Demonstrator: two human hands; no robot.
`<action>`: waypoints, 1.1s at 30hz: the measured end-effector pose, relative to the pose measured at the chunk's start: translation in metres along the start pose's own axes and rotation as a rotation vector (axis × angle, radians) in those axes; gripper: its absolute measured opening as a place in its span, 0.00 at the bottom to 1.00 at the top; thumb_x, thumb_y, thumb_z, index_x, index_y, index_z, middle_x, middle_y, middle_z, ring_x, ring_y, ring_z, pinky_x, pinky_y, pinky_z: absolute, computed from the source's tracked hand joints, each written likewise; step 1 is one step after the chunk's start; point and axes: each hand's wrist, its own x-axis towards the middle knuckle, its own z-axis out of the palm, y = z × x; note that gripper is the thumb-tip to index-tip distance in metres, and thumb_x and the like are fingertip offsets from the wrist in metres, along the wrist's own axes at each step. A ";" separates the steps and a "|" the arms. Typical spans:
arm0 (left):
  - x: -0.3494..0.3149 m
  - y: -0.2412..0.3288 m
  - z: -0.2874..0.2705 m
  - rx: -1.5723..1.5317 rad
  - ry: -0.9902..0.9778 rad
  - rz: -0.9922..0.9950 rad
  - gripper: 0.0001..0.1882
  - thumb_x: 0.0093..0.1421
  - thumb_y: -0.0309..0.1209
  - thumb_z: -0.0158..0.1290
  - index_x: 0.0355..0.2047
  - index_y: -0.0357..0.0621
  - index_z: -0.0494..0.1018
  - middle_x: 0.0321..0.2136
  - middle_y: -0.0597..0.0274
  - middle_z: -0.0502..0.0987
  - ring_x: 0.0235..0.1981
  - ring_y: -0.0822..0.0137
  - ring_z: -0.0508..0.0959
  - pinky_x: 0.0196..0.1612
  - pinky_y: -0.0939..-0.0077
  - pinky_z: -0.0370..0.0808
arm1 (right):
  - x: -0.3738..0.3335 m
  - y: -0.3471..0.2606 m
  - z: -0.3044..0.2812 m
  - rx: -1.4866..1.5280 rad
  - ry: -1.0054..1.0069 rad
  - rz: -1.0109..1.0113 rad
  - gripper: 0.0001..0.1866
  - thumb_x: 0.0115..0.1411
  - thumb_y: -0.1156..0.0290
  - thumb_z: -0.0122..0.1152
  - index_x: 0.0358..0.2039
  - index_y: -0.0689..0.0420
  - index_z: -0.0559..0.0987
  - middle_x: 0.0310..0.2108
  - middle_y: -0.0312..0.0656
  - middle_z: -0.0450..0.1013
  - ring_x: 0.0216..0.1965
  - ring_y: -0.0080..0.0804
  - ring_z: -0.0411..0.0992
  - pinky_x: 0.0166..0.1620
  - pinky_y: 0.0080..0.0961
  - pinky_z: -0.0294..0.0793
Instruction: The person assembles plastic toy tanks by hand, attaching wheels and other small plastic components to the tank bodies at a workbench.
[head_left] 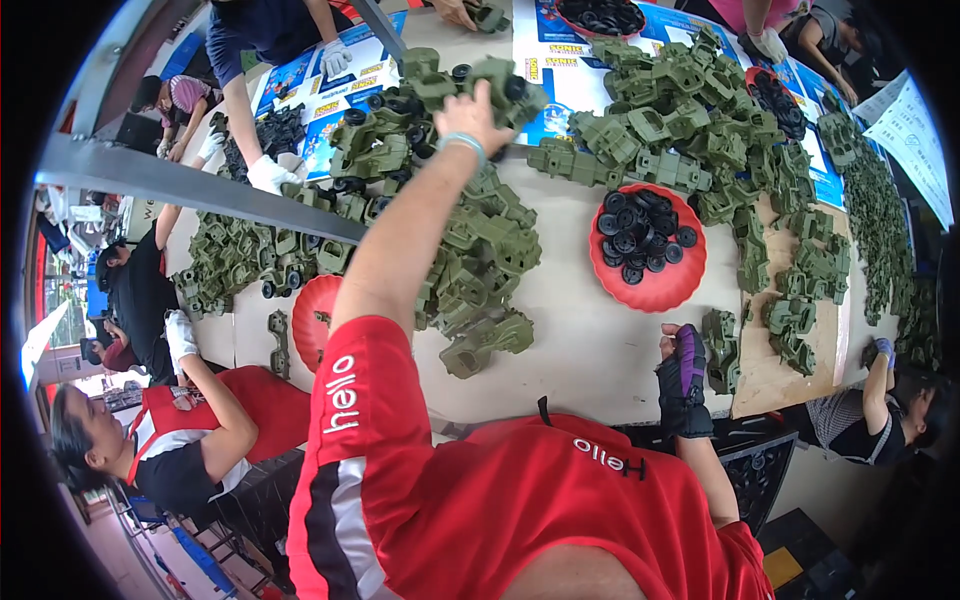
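Toy wheels (640, 235) lie in a scalloped bowl (660, 297) on the table (560, 345), right of one heap of toy vehicle bodies (490, 255); another heap (690, 125) spreads behind and rightward.

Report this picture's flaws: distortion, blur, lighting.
In the head view, corners fall to black and the fisheye stretches things toward the rim; in the head view, the left hand and the green toy body by its fingers look smeared; also in the head view, black wheels look crisper.
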 end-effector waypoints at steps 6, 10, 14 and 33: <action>0.031 -0.110 -0.021 0.338 0.020 -0.171 0.47 0.49 0.54 0.71 0.64 0.56 0.60 0.57 0.54 0.77 0.61 0.50 0.73 0.58 0.48 0.70 | -0.002 -0.001 0.008 -0.108 -0.097 0.021 0.07 0.67 0.78 0.55 0.44 0.56 0.78 0.28 0.33 0.68 0.25 0.20 0.66 0.29 0.22 0.69; 0.039 -0.173 -0.005 0.381 -0.108 -0.509 0.48 0.53 0.53 0.69 0.68 0.59 0.56 0.63 0.52 0.71 0.66 0.49 0.67 0.61 0.37 0.64 | -0.007 -0.008 0.016 -0.168 -0.153 0.009 0.07 0.66 0.80 0.55 0.42 0.56 0.79 0.31 0.37 0.72 0.28 0.24 0.70 0.32 0.26 0.72; 0.041 -0.208 0.024 0.359 0.371 -0.390 0.45 0.60 0.41 0.63 0.74 0.62 0.53 0.68 0.52 0.63 0.72 0.47 0.55 0.61 0.21 0.57 | -0.010 0.000 0.019 -0.176 -0.236 0.011 0.09 0.63 0.82 0.57 0.42 0.58 0.79 0.36 0.38 0.76 0.34 0.27 0.72 0.39 0.26 0.74; 0.065 -0.205 0.050 0.758 -0.027 -0.152 0.15 0.67 0.37 0.50 0.49 0.62 0.83 0.59 0.65 0.74 0.67 0.54 0.65 0.66 0.23 0.53 | -0.026 0.020 0.016 -0.105 -0.272 0.137 0.09 0.62 0.82 0.59 0.42 0.58 0.79 0.35 0.38 0.77 0.35 0.25 0.75 0.39 0.23 0.75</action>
